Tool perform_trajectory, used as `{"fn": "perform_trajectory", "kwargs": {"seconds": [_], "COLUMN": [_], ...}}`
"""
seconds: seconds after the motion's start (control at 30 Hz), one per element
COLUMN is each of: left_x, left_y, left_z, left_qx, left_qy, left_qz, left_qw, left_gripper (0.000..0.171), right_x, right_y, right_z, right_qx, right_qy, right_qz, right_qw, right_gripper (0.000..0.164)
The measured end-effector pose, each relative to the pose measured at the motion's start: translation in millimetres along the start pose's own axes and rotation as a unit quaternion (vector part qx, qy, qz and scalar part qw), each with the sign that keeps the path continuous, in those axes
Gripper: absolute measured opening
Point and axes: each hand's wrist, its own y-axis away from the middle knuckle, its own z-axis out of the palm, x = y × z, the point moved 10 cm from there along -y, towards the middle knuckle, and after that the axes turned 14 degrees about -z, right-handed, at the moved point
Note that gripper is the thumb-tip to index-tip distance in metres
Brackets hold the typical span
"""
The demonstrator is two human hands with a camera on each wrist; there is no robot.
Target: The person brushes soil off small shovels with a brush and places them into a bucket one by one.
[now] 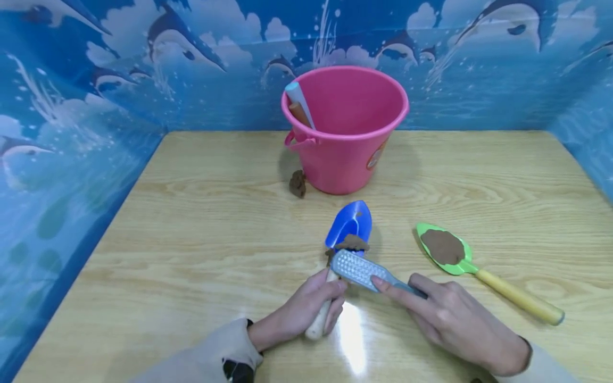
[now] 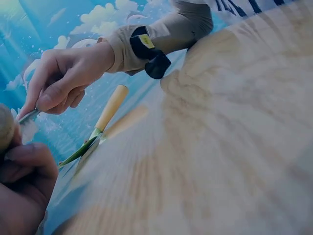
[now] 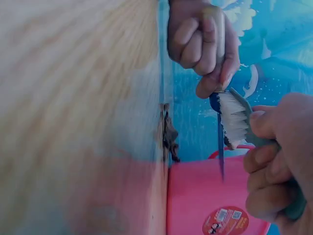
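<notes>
The left hand (image 1: 311, 304) is grasping the pale handle (image 1: 315, 325) of a blue shovel (image 1: 356, 219), with fingers and thumb curling round it, and it is holding the shovel above the wooden table (image 1: 215, 223), the blade pointing away from the person towards a pink bucket (image 1: 337, 166). A brown lump (image 1: 353, 243) is sitting across the near end of the blade. The right hand (image 1: 450, 316) is clasping a grey-blue brush (image 1: 360, 270), its index finger reaching along the back while the other fingers are wrapping round the handle; in the right wrist view the white bristles (image 3: 233, 120) are facing the shovel and meeting it close to the left hand. To the right of both, a green shovel (image 1: 465, 266) is lying on the table, its yellow handle (image 1: 519, 296) slanting towards the near right and its blade bearing a smooth brown mass (image 1: 444, 246). The bucket is standing upright at the far side, with a light blue stick (image 1: 298, 98) and a brown stick (image 1: 298, 113) leaning inside its left rim. Another brown clump (image 1: 297, 184) is resting on the table just beside the bucket's base, and a blue dolphin-patterned backdrop (image 1: 230, 96) is hanging behind
</notes>
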Motion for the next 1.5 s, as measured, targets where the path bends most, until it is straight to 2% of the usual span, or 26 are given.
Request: {"fn": "perform_trajectory", "kwargs": {"seconds": [0.23,0.4,0.5,0.7,0.97,1.07,1.23,1.33,1.5], "left_x": [-5.1,-5.3,-5.0,-2.8,-4.2,-3.1,-1.9,-1.9,-2.5], "left_y": [1.6,1.0,0.4,-0.7,1.6,2.3,2.7,2.7,2.5], "left_z": [8.0,9.1,8.3,5.9,7.3,9.0,9.9,11.1,13.6], "left_qx": [-0.022,-0.028,-0.028,-0.024,-0.028,-0.034,-0.039,-0.044,-0.052], "left_qy": [0.007,0.010,0.012,0.016,0.016,0.015,0.016,0.016,0.021], "left_qz": [-0.024,-0.023,-0.023,-0.014,-0.017,-0.008,-0.003,-0.006,-0.009], "left_qw": [0.9995,0.9993,0.9993,0.9995,0.9994,0.9993,0.9991,0.9989,0.9984], "left_gripper": [0.016,0.015,0.014,0.014,0.013,0.012,0.011,0.011,0.012], "right_x": [22.5,28.1,24.7,8.2,25.4,28.7,22.0,18.7,25.8], "right_y": [9.7,12.9,10.6,3.0,8.9,10.6,6.5,4.0,7.4], "right_z": [-8.5,-12.0,-10.6,-6.3,-12.7,-13.4,-10.8,-10.0,-10.2], "right_qx": [0.037,0.048,0.036,0.027,0.038,0.041,0.038,0.026,-0.002], "right_qy": [0.035,0.041,0.042,0.005,0.061,0.047,0.005,0.016,0.036], "right_qz": [0.047,0.062,0.048,-0.004,0.049,0.059,0.034,0.021,0.050], "right_qw": [0.998,0.996,0.997,1.000,0.996,0.996,0.999,0.999,0.998], "right_gripper": [0.041,0.039,0.040,0.040,0.042,0.042,0.040,0.040,0.042]}}
